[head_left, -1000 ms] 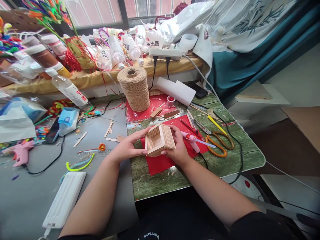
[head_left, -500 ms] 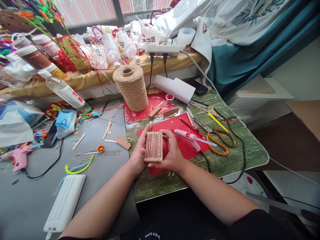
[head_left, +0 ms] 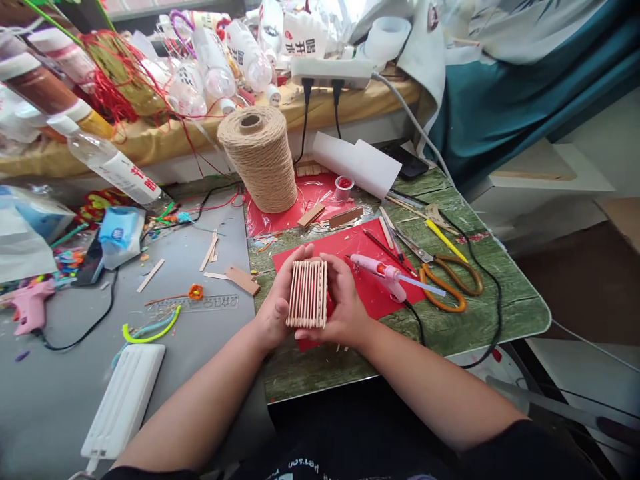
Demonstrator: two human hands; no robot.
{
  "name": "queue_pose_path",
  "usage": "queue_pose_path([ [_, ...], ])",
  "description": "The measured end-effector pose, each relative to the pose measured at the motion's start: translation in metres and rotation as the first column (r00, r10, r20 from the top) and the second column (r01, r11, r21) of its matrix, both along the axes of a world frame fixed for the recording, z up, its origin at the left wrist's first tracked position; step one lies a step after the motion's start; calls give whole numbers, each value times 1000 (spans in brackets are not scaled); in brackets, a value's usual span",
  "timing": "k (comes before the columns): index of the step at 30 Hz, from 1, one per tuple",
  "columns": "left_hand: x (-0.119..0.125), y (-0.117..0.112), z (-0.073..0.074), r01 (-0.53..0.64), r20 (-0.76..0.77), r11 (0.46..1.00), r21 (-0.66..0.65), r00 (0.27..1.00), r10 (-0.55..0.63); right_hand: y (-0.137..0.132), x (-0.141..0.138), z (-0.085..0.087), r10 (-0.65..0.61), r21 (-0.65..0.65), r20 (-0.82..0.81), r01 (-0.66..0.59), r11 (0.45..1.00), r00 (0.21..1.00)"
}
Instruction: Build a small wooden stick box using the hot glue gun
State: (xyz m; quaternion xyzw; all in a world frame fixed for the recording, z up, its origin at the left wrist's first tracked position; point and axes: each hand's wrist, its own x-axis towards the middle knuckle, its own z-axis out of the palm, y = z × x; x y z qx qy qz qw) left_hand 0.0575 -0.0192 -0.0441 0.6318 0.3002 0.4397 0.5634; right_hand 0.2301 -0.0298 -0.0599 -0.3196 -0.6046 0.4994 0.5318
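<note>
Between both palms I hold a small box of wooden craft sticks [head_left: 307,294], its slatted face turned up toward me. My left hand [head_left: 277,308] presses along its left side with the thumb near the edge. My right hand [head_left: 346,308] curves round the right side, fingers reaching beneath and behind. Beneath them lies a red sheet [head_left: 320,240] on the green wood-patterned board [head_left: 310,383]. Just right of my right hand rests a pink glue gun [head_left: 377,270] with a clear glue stick in its back end. Scissors with orange-brown handles [head_left: 445,280] lie beyond it.
A large twine spool [head_left: 260,160] stands behind my hands. At the left are a white power strip [head_left: 123,403], a clear ruler [head_left: 210,303] and another pink glue gun [head_left: 31,307]. Bottles crowd the ledge, with a second power strip [head_left: 333,72]. Black cables cross the board's right side.
The camera view has shifted slightly, so the surroundings sit differently in frame. Both hands keep hold of the craft-stick box, which is tilted a little more toward me.
</note>
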Motion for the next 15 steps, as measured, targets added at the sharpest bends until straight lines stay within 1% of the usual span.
queue_pose_path([
  [3,-16,14,-1,33,-38,998,51,999,-31,2,1,0,-1,-63,-32,-1,998,999],
  [6,-31,25,0,63,-153,989,131,987,-43,5,2,1,-83,-75,-32,80,994,996],
  [7,-35,27,1,95,-208,986,139,976,-64,5,3,1,-104,-70,-20,102,992,994],
  [9,-38,27,3,132,-301,985,109,949,-94,7,3,-1,-109,-39,-12,109,993,994],
  [12,-41,26,8,109,-333,989,101,940,-69,10,3,-5,-74,25,-27,74,997,997],
  [14,-46,29,10,56,-299,987,153,954,-8,12,3,-8,-48,24,-13,48,999,999],
  [15,-50,32,10,2,-273,982,187,961,50,14,2,-9,-29,9,4,29,1000,1000],
])
